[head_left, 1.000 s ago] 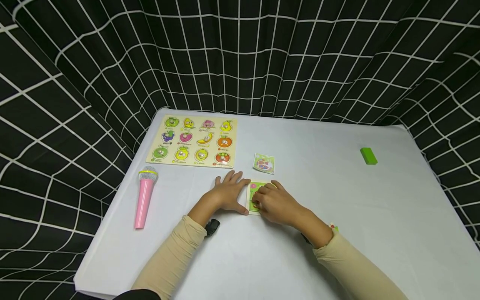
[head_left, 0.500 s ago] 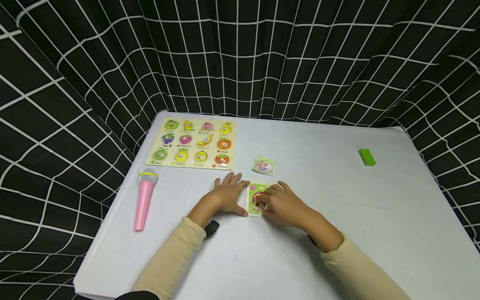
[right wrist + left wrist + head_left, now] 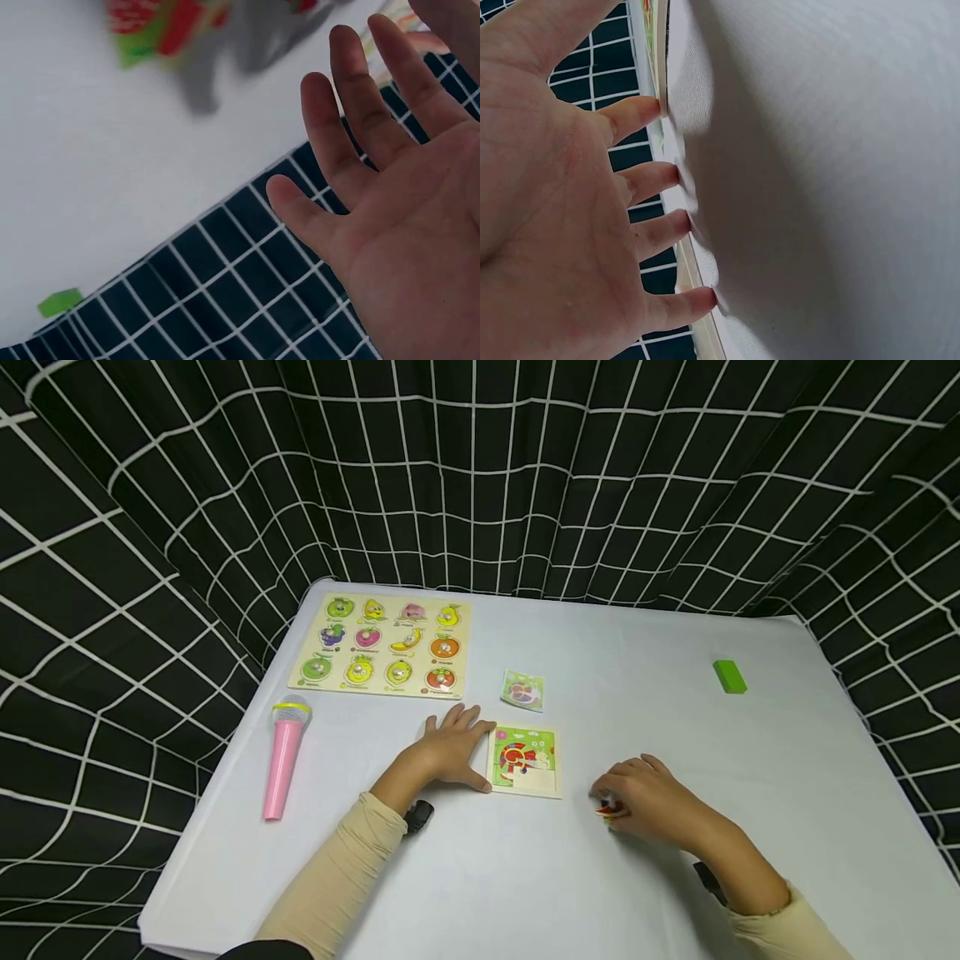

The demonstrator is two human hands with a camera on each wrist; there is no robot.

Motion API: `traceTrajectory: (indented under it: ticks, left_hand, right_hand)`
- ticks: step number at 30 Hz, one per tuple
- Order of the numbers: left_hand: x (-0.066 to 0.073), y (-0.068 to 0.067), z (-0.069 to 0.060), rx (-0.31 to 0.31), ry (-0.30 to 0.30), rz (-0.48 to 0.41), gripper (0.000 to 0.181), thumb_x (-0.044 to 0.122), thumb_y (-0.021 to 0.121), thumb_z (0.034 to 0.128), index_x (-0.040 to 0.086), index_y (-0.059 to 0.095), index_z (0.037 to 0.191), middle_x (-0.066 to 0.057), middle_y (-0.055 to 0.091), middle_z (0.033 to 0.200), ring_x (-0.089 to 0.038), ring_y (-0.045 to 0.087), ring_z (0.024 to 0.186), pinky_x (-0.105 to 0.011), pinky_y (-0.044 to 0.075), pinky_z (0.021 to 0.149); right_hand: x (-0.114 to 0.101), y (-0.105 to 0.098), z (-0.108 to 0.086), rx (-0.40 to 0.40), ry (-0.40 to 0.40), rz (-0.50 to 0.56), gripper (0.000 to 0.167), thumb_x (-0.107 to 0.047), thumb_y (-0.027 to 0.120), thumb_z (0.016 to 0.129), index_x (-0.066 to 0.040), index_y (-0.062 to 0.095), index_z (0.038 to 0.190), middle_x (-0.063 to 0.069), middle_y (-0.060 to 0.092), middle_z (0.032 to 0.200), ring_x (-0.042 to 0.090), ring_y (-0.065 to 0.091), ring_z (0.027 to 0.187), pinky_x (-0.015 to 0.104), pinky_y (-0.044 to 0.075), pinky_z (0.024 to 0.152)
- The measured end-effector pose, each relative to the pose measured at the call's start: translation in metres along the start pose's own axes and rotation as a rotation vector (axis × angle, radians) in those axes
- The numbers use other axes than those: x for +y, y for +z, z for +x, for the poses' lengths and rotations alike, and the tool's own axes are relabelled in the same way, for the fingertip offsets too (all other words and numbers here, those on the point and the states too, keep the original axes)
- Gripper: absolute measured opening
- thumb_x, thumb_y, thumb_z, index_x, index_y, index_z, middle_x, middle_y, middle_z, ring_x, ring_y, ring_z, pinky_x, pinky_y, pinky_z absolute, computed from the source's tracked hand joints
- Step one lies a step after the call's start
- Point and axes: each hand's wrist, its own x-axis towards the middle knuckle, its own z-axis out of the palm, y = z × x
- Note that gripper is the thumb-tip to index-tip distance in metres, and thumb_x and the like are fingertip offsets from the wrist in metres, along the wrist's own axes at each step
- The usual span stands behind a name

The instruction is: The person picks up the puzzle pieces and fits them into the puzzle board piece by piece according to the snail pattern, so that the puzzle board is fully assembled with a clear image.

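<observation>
A small square picture puzzle (image 3: 524, 752) shows a red and green cartoon design, with bare pale wood at its lower right. My left hand (image 3: 452, 753) lies spread at its left side, thumb and index fingertip against the frame; the left wrist view shows those fingers (image 3: 660, 176) straight and apart. To the right, my right hand (image 3: 651, 795) is low over the table, beside loose red puzzle pieces (image 3: 609, 811). In the right wrist view its fingers (image 3: 366, 112) are extended, and the blurred red and green pieces (image 3: 176, 26) appear apart from them.
A picture card (image 3: 522, 691) lies behind the puzzle. At back left is a wooden fruit board (image 3: 381, 646) with knobs, and a pink toy microphone (image 3: 282, 764) stands nearer the left edge. A green block (image 3: 729, 677) lies far right on the white table (image 3: 645, 693).
My right hand has moved right from the puzzle to the table beside it, with red pieces now there. The puzzle's lower right now shows bare wood. My left hand has stayed in place.
</observation>
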Motion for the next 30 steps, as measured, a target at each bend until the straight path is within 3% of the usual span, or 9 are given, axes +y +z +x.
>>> traceTrajectory:
  ticks: [7, 20, 25, 30]
  left_hand:
    - [-0.004, 0.001, 0.0, -0.007, -0.003, -0.019, 0.102, 0.056, 0.08, 0.0705, 0.024, 0.03, 0.153, -0.008, 0.011, 0.163, -0.032, 0.001, 0.15, -0.065, 0.012, 0.113]
    - [-0.002, 0.0, 0.001, -0.004, 0.005, -0.015, 0.101, 0.055, 0.08, 0.071, 0.024, 0.03, 0.152, -0.009, 0.011, 0.163, -0.033, 0.002, 0.15, -0.065, 0.012, 0.113]
    - [-0.001, -0.001, 0.0, -0.009, 0.006, -0.017, 0.1, 0.055, 0.08, 0.0713, 0.023, 0.03, 0.152, -0.009, 0.011, 0.163, -0.033, 0.002, 0.15, -0.065, 0.012, 0.113]
    - [0.0, -0.002, -0.001, -0.004, 0.006, -0.015, 0.1, 0.054, 0.08, 0.0713, 0.023, 0.03, 0.152, -0.009, 0.012, 0.163, -0.033, 0.003, 0.15, -0.065, 0.013, 0.113]
  right_hand:
    - [0.007, 0.013, -0.008, 0.049, -0.043, -0.024, 0.04, -0.006, 0.088, 0.064, -0.02, 0.07, 0.097, -0.008, 0.066, 0.095, 0.023, 0.062, 0.097, 0.064, 0.038, 0.095]
    - [0.008, 0.017, -0.011, 0.1, -0.076, -0.074, 0.038, -0.004, 0.087, 0.064, -0.02, 0.069, 0.093, -0.007, 0.067, 0.092, 0.021, 0.063, 0.093, 0.06, 0.042, 0.093]
    - [0.002, 0.013, -0.006, 0.092, -0.072, -0.062, 0.037, -0.004, 0.087, 0.065, -0.02, 0.069, 0.093, -0.008, 0.067, 0.092, 0.02, 0.062, 0.095, 0.058, 0.04, 0.096]
    - [-0.009, 0.006, 0.011, 0.112, -0.095, -0.071, 0.038, -0.005, 0.088, 0.064, -0.018, 0.07, 0.095, -0.005, 0.067, 0.094, 0.021, 0.061, 0.096, 0.057, 0.038, 0.098]
